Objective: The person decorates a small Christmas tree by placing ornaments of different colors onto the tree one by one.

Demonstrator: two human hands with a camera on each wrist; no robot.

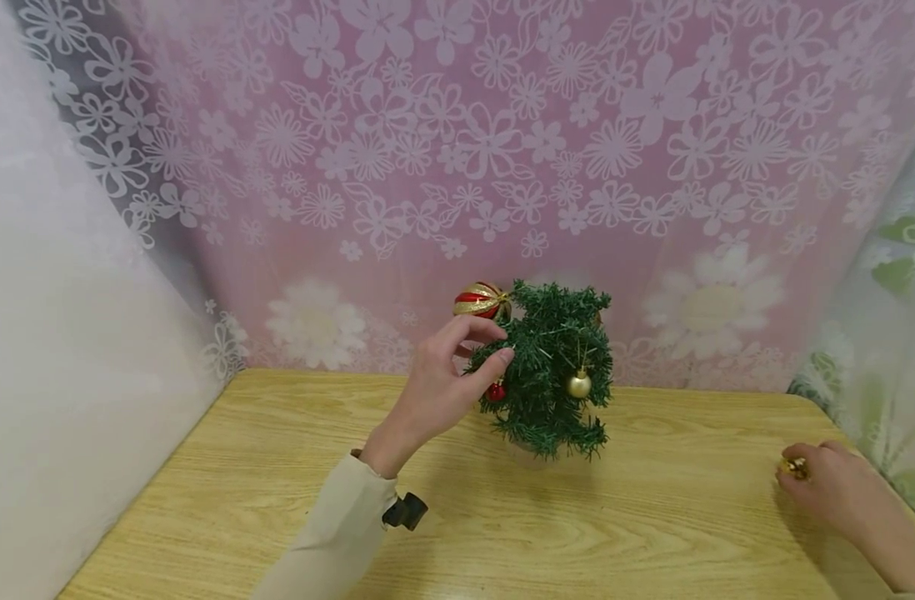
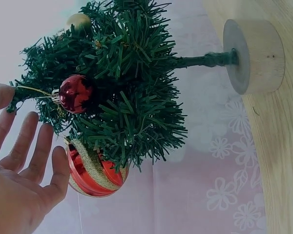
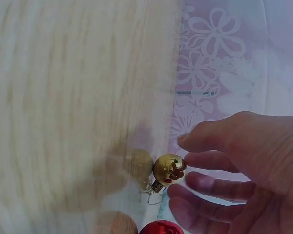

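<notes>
A small green artificial Christmas tree [image 1: 551,350] stands on a round wooden base [image 2: 259,56]. My left hand [image 1: 446,375] is at its left side, fingers spread in the left wrist view. One fingertip is right at a branch tip and the gold string of a shiny red ball ornament [image 2: 75,94]. A larger red-and-gold striped ball [image 2: 95,170] hangs near these fingers. At the table's right side, my right hand [image 3: 224,180] reaches around a small gold ball ornament [image 3: 170,169]. Its fingertips are close at the ball, thumb apart, while the ball rests on the table.
Another gold ball [image 1: 579,383] hangs on the tree's front right. Beside the right hand lies a red ball [image 3: 161,228]. Behind the wooden table [image 1: 292,492] hangs a pink flowered curtain [image 1: 427,167], with pale curtains at both sides.
</notes>
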